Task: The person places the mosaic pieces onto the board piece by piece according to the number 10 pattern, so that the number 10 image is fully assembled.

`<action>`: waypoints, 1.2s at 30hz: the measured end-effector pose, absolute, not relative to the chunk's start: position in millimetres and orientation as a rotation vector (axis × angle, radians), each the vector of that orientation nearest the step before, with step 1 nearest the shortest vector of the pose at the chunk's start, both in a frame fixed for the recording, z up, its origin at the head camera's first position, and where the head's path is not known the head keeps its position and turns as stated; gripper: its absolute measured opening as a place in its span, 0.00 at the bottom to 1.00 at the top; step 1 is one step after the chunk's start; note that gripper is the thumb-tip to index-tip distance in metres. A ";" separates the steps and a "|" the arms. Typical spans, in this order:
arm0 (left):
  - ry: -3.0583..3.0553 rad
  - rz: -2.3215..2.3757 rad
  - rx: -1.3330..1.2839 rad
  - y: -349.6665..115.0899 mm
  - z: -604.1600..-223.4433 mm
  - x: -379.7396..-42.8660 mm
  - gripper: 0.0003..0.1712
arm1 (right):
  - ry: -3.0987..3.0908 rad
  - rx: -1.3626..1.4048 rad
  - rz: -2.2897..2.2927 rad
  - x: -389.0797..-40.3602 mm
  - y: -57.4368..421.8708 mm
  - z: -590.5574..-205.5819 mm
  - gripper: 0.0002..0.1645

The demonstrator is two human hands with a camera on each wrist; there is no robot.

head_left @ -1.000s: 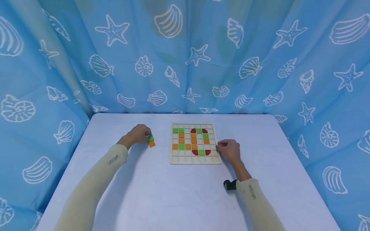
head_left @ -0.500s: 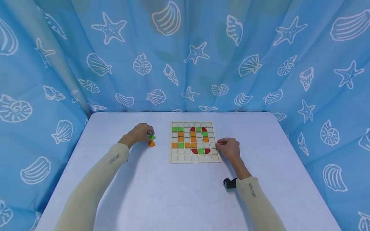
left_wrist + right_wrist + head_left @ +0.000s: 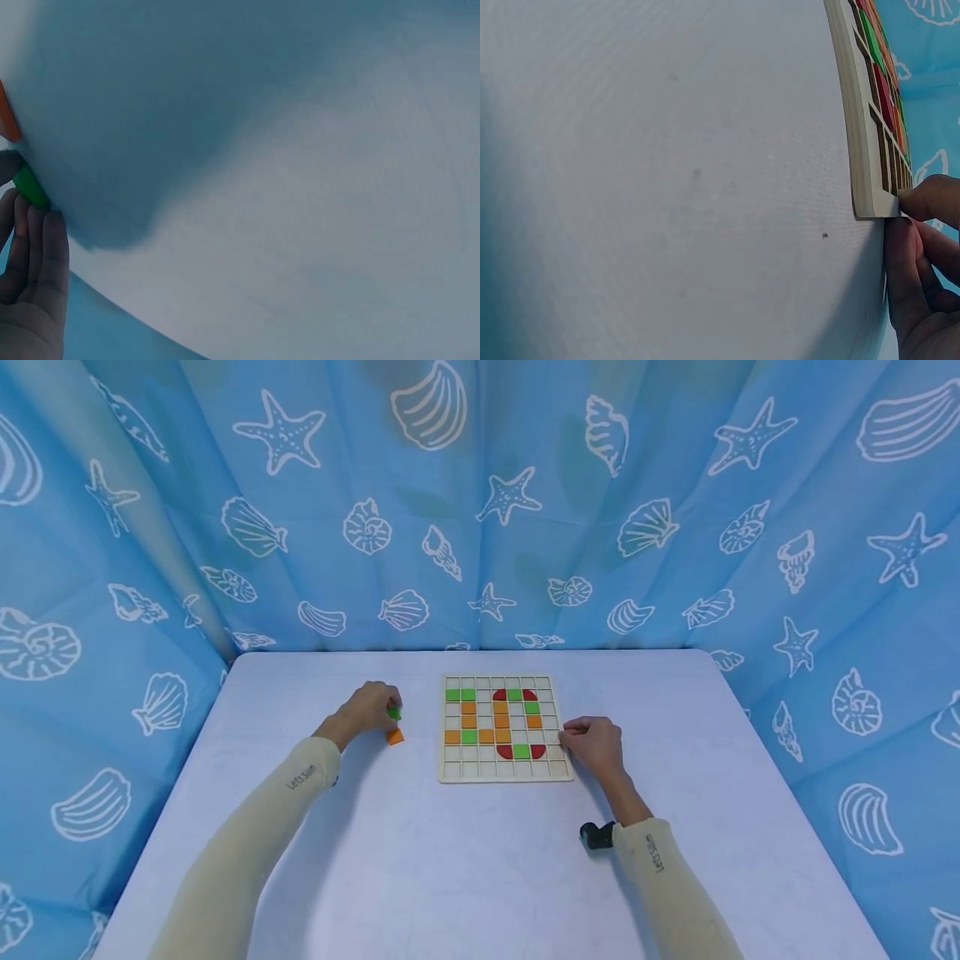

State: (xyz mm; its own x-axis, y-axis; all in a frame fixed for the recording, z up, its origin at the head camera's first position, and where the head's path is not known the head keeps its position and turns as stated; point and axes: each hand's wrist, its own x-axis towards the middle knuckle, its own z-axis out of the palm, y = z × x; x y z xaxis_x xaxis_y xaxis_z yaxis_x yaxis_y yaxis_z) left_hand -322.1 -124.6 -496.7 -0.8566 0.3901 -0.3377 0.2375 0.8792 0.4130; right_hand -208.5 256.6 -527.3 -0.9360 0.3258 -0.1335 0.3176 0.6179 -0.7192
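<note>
Left of the board, my left hand (image 3: 367, 706) pinches a small green square tile (image 3: 394, 713), mostly covered by the fingertips in the head view. In the left wrist view the green tile (image 3: 30, 186) sits between thumb and fingers. Just in front of it an orange square tile (image 3: 394, 737) lies on the table. My right hand (image 3: 596, 747) grips the right edge of a pale wooden grid board (image 3: 465, 770). In the right wrist view the thumb presses on the board's rim (image 3: 866, 202), with fingers below it. Green, orange and red tiles fill some of the board's cells.
The white table (image 3: 450, 868) has rounded far corners. A blue curtain (image 3: 480, 552) with white shell and starfish prints hangs behind and at both sides. A black device (image 3: 597, 836) is worn at the right wrist, by the sleeve cuff.
The green tile, first touching the orange one, has been drawn away from it and now sits deeper in my left fingers. My right hand stays on the board's edge.
</note>
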 end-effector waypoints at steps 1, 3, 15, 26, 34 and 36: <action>2.637 0.512 0.450 -122.4 -497.9 -321.9 0.24 | -2.816 -0.562 1.247 -208.2 256.7 -527.4 0.13; 2.652 0.529 0.438 -117.0 -499.8 -321.3 0.25 | -2.819 -0.567 1.242 -207.7 256.8 -527.5 0.13; 2.720 0.684 0.683 -51.5 -493.6 -311.0 0.25 | -2.827 -0.567 1.240 -205.5 257.7 -525.7 0.13; 2.653 0.780 0.981 14.8 -501.4 -296.1 0.20 | -2.829 -0.581 1.245 -205.4 259.4 -525.9 0.13; 2.599 0.722 1.116 54.8 -502.8 -282.9 0.22 | -2.821 -0.561 1.242 -207.7 259.1 -528.6 0.12; 2.588 0.722 1.121 62.1 -503.1 -280.3 0.22 | -2.819 -0.539 1.227 -208.5 259.2 -529.3 0.12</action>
State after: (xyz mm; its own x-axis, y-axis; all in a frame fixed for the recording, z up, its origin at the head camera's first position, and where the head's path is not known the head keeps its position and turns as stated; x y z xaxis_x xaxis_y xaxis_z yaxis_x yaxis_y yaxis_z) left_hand -280.3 62.1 -503.1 -0.6810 0.7322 -0.0142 0.6192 0.5861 0.5226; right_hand -208.5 259.2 -529.3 -0.9401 0.3198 -0.1179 0.3042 0.6312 -0.7135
